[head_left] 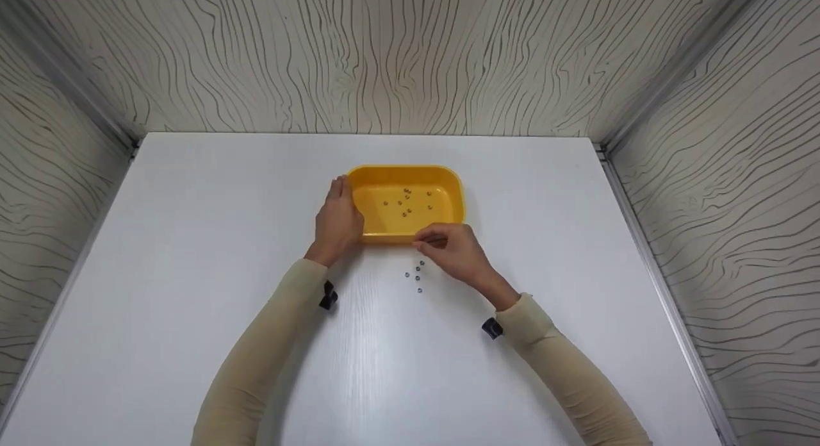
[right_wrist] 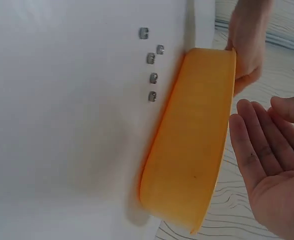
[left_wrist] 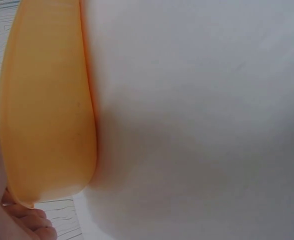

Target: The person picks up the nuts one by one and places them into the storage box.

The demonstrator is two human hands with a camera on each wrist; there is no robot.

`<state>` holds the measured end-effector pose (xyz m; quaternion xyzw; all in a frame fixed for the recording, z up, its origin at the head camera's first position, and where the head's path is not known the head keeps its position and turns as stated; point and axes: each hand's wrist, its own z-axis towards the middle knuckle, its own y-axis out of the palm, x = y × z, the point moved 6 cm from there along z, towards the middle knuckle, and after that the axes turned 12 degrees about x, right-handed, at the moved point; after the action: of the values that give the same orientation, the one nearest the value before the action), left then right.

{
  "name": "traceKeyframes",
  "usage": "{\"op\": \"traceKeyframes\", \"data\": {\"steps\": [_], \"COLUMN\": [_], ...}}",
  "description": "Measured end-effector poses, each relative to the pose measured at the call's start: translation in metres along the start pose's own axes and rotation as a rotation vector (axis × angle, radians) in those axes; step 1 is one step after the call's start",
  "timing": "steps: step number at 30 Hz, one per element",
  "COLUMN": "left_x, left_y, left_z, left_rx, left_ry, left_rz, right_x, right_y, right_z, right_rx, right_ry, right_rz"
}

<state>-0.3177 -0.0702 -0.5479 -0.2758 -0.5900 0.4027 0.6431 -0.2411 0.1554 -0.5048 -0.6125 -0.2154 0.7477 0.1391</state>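
A yellow plastic tray [head_left: 402, 238] with rounded corners sits on the white table, several small metal nuts [head_left: 407, 197] scattered over its floor. At the tray's left end my left hand [head_left: 339, 220] grips the wall, its fingers [left_wrist: 32, 220] bent about the far corner. Over the near rim, toward the right, is my right hand [head_left: 455, 248], thumb and forefinger close to each other. The right wrist view shows that hand's fingers [right_wrist: 262, 145] fairly straight, with nothing visible between them and the thumb. Just in front of the tray lie several more nuts [right_wrist: 151, 58] on the table.
The white table [head_left: 192, 254] reaches to patterned wall panels [head_left: 410, 61] at the back and sides. Metal frame rails [head_left: 666, 305] run along the table's side edges. Each sleeve carries a small black device [head_left: 492, 329] near the wrist.
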Motion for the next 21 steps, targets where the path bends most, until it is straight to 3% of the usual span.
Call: {"op": "traceKeyframes", "data": {"steps": [5,11,21], "left_x": [-0.001,-0.001,0.0], "left_y": [0.0,0.0,-0.001], "left_z": [0.0,0.0,0.0], "left_rx": [0.007,0.013,0.0], "left_ry": [0.004,0.005,0.004], "left_rz": [0.001,-0.003,-0.01], "right_x": [0.003,0.007,0.001], "right_y": [0.013,0.021,0.031], "right_z": [-0.022,-0.041,-0.07], "right_rx": [-0.117,-0.185,-0.202], "right_ry": [-0.08,-0.199,-0.57], "right_rz": [-0.107,-0.252,-0.569]}}
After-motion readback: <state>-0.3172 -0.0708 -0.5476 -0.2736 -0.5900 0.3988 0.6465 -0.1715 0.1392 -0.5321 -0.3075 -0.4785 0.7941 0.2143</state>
